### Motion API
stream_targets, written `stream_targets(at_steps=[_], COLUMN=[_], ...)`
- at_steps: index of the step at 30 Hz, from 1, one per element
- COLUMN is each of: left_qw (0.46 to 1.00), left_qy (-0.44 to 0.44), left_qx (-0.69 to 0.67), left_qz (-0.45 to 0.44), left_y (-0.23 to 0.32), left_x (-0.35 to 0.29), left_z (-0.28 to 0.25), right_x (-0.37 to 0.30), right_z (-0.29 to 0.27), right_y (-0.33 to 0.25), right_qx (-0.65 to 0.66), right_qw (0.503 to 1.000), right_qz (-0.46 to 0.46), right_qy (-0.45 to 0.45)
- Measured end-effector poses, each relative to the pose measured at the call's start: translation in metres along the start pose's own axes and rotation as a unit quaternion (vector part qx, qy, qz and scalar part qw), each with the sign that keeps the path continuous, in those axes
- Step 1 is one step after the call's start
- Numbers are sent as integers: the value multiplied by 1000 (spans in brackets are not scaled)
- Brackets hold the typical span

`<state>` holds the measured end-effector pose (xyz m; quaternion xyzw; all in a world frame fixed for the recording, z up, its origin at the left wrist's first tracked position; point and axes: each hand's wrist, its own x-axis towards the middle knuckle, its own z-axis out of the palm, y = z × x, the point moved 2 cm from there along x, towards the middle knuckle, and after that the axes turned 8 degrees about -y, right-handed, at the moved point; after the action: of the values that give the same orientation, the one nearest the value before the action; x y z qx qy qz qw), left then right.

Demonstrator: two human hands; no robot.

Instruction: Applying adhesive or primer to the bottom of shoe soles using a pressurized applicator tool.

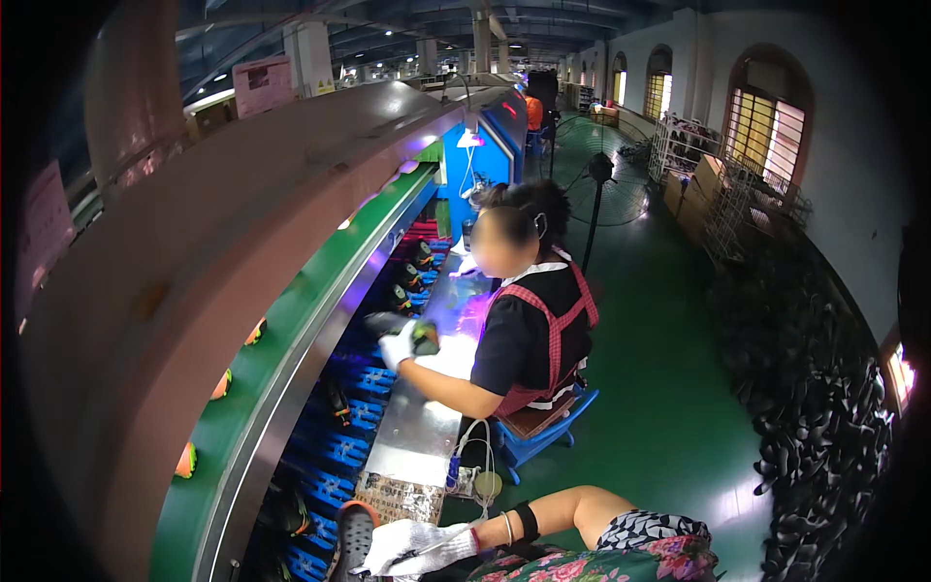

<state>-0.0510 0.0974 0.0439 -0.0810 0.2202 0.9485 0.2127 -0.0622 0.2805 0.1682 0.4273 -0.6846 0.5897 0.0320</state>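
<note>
My right hand [415, 545], in a white glove, comes in from the lower right over my flowered clothing. Its fingers are closed on a thin light stick-like tool [448, 539] that lies across the glove. Just left of it is a dark shoe with an orange rim [353, 535], at the near end of the metal bench [419, 438]. My left hand is out of view. Further along the bench sits a co-worker in a black shirt and red checked apron [535, 335]. Their white-gloved hand [396, 345] holds a dark shoe [411, 332].
A long covered conveyor with a green belt [291, 339] carrying orange pieces runs along the left. Blue racks with dark shoes [339, 441] lie under it. A blue stool [543, 432], a standing fan [601, 184] and heaps of dark soles [815, 407] occupy the green floor.
</note>
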Motion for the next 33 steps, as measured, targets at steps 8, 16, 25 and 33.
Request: stream_targets(at_steps=[8, 16, 25, 33], left_qw=[997, 991, 986, 969], left_qy=[3, -17, 20, -65], left_qx=[-74, -97, -90, -191], left_qz=[35, 89, 137, 145], left_y=[8, -29, -34, -44], left_x=[-26, -63, -84, -97], left_z=[24, 70, 82, 45], right_x=[-10, -20, 29, 30], right_z=[6, -30, -4, 23], right_y=[-29, -72, -74, -73], right_qx=[1, -240, -142, -73], right_qw=[992, 962, 988, 994], right_qz=[35, -113, -58, -44], right_qy=[123, 67, -11, -66])
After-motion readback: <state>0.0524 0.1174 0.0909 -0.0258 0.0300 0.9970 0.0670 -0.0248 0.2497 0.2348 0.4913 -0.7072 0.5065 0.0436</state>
